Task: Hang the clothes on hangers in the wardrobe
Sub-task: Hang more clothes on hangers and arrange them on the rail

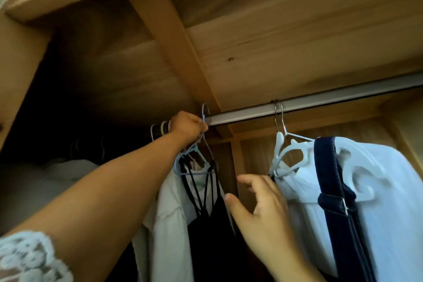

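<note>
Wardrobe's (251, 48) dark left interior, contents indistinct

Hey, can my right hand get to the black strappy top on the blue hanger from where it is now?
Probably yes. The right hand is open, its fingertips just beside the black strappy top hanging from the thin blue hanger, and nothing lies between them. The left hand grips that hanger's hook up at the metal rail.

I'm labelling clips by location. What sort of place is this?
Inside a wooden wardrobe, probably in a home: a metal rail carries hangers with clothes, and the left hand grips a blue hanger at it.
</note>
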A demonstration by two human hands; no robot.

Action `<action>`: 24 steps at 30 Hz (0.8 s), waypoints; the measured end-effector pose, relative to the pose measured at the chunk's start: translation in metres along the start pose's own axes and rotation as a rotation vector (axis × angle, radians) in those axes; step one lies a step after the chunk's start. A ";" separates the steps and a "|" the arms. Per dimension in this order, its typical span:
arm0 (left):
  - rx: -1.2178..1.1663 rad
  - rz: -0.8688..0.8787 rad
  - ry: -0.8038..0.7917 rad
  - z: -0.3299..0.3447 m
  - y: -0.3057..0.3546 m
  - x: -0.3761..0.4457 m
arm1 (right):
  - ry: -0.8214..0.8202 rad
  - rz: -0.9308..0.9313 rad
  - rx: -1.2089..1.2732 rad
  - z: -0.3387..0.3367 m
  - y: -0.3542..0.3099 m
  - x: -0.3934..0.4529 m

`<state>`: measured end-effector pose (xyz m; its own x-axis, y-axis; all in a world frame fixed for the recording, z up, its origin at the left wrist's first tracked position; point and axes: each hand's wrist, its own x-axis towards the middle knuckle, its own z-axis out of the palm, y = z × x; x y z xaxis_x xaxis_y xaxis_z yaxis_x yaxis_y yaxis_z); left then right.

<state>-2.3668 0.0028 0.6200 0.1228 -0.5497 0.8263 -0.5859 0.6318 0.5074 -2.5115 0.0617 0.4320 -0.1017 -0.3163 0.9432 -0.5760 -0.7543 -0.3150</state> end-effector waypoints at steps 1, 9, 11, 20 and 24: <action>0.012 -0.004 0.006 0.000 -0.002 0.002 | 0.001 -0.002 0.000 0.000 0.002 0.000; 0.111 0.081 0.042 0.004 -0.010 -0.003 | 0.037 -0.059 -0.020 0.003 0.011 0.000; 0.139 0.105 0.046 0.005 -0.010 -0.005 | 0.025 -0.057 -0.029 0.005 0.011 -0.001; 0.137 0.081 -0.004 -0.003 -0.008 -0.017 | 0.023 -0.073 -0.063 0.002 0.008 -0.006; 0.152 0.117 -0.014 -0.014 -0.001 -0.033 | 0.025 -0.060 -0.062 -0.002 0.003 -0.010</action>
<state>-2.3586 0.0276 0.5959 0.0362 -0.4856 0.8735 -0.7103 0.6024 0.3643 -2.5139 0.0635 0.4213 -0.0853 -0.2561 0.9629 -0.6304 -0.7345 -0.2512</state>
